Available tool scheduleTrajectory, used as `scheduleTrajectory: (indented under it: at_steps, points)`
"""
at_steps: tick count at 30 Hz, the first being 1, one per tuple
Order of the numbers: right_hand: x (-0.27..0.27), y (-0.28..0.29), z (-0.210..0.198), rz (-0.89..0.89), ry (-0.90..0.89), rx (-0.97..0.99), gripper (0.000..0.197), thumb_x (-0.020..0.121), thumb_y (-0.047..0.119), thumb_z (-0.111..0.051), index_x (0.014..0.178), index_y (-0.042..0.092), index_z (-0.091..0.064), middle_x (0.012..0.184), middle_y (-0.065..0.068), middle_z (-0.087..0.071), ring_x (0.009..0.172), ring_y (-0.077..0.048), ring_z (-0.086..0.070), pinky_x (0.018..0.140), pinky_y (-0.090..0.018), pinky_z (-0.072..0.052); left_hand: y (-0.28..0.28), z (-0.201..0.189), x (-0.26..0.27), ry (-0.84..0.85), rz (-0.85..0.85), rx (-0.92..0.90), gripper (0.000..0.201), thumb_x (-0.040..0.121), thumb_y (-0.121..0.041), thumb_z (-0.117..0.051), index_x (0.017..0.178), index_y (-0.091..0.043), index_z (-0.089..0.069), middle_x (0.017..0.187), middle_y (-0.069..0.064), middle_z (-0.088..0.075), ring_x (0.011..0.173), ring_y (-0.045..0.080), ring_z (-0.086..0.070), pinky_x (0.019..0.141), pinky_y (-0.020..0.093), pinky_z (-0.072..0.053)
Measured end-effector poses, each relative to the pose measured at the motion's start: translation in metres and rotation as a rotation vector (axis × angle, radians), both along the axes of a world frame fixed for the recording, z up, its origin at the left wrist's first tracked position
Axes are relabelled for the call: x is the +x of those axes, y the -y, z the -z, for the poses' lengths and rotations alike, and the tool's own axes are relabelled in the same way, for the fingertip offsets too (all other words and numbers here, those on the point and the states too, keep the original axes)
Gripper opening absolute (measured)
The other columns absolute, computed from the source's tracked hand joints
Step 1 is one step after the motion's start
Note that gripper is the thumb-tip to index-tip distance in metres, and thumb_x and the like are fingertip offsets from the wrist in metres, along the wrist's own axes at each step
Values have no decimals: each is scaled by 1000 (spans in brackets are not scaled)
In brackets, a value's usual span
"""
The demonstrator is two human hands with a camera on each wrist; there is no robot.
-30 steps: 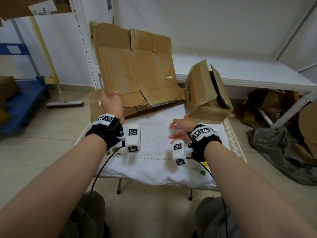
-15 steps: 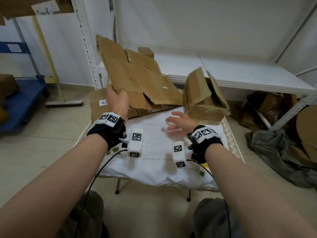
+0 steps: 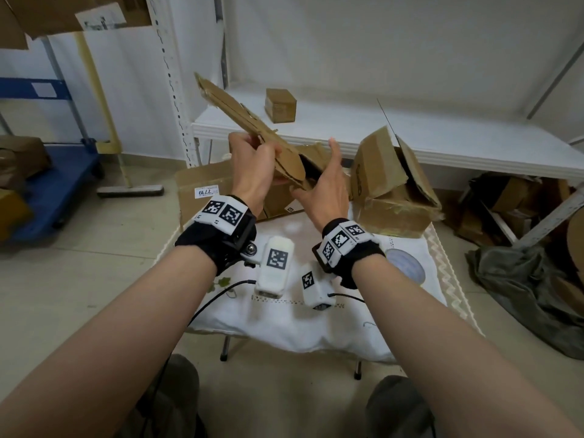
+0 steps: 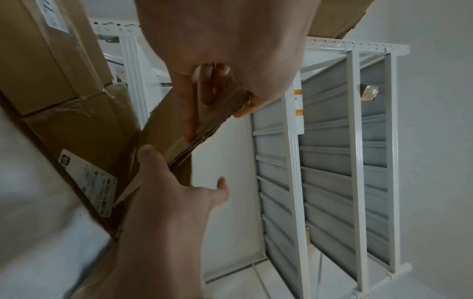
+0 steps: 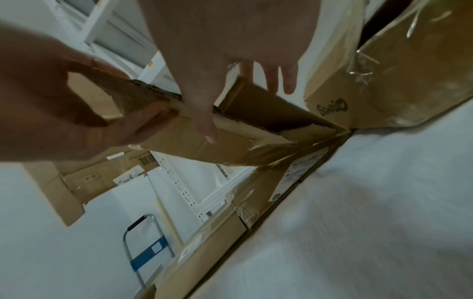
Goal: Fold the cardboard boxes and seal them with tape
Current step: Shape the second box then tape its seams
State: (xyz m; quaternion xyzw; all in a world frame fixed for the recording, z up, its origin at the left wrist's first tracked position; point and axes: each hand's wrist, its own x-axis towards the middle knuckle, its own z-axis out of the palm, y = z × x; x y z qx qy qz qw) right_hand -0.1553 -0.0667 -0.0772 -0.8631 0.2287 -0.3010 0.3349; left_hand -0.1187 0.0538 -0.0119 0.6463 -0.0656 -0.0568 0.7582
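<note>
A flattened cardboard box (image 3: pixel 240 112) hangs edge-on above the table, slanting up to the far left. My left hand (image 3: pixel 256 159) grips its near end, thumb on one face and fingers on the other, as the left wrist view shows (image 4: pixel 217 119). My right hand (image 3: pixel 325 181) lies against the right side of that end with straight, spread fingers; in the right wrist view (image 5: pixel 245 113) the thumb rests on the outer panel beside the gap between the layers. A roll of tape (image 3: pixel 404 267) lies on the white tablecloth (image 3: pixel 284 324) under my right wrist.
A crumpled, partly open box (image 3: pixel 385 184) stands at the table's far right. Flat cartons with a label (image 3: pixel 202 191) lean at its far left edge. A white shelf (image 3: pixel 442 137) behind carries a small box (image 3: pixel 280 105). A blue cart (image 3: pixel 53 191) stands left, grey cloth (image 3: pixel 521 289) right.
The flat cardboard, earlier upright and facing me, has been lifted and turned edge-on. My left hand rose with it. My right hand left the tablecloth and came up to its near end.
</note>
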Motion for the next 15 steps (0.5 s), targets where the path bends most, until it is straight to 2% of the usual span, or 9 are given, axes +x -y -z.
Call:
scheduleTrajectory:
  at_steps: [2, 4, 6, 8, 10, 12, 13, 15]
  points:
    - [3, 11, -8, -70, -153, -44, 86, 85, 27, -77, 155, 24, -27, 150, -13, -44, 132, -33, -49, 106, -50, -45, 1, 5, 2, -24, 52, -12, 27, 89, -12, -58, 109, -13, -40, 114, 16, -63, 95, 26, -71, 71, 42, -63]
    - [5, 18, -19, -110, -275, -91, 63, 95, 28, -64, 152, 28, -38, 148, -15, -42, 128, -37, -51, 104, -48, -44, 1, 10, 2, -10, 99, -68, 27, 100, -27, -52, 118, -9, -45, 110, 12, -69, 93, 22, -73, 74, 41, -63]
    - [8, 20, -28, -118, -350, -153, 48, 100, 31, -55, 147, 33, -46, 148, -16, -39, 124, -40, -53, 101, -50, -44, -1, 19, 3, 24, 100, -101, 48, 106, -48, -30, 120, -10, -57, 108, 6, -72, 95, 15, -73, 80, 41, -62]
    - [11, 20, -32, -85, -375, -203, 40, 104, 32, -49, 143, 28, -50, 149, -17, -37, 121, -42, -55, 99, -51, -46, 0, 33, 6, 30, 92, -61, 62, 107, -51, -16, 109, -15, -66, 108, 4, -73, 100, 14, -71, 91, 39, -57]
    - [15, 21, -29, -19, -335, -200, 37, 106, 32, -48, 138, 16, -55, 147, -18, -40, 121, -42, -55, 98, -51, -47, 5, 48, 12, 17, 120, 123, 56, 109, -44, -19, 104, -19, -69, 119, 2, -70, 112, 15, -64, 101, 34, -46]
    - [16, 23, -23, 8, -242, -191, 36, 106, 30, -48, 132, 7, -60, 140, -18, -48, 119, -39, -56, 98, -49, -48, 10, 64, 24, 22, 262, 453, 41, 108, -37, -34, 117, -16, -68, 128, 3, -63, 120, 20, -57, 99, 28, -39]
    - [16, 24, -20, -3, -174, -186, 33, 105, 27, -49, 128, 6, -62, 134, -17, -55, 117, -37, -59, 95, -46, -49, 14, 72, 30, 29, 362, 624, 38, 107, -35, -40, 123, -14, -66, 126, 4, -63, 118, 24, -58, 99, 29, -41]
    - [14, 25, -16, -23, -36, -140, 26, 105, 21, -51, 120, 6, -67, 115, -14, -67, 106, -33, -64, 83, -34, -46, 24, 86, 35, 30, 489, 904, 38, 105, -34, -41, 131, -12, -60, 127, 11, -62, 121, 31, -57, 104, 37, -43]
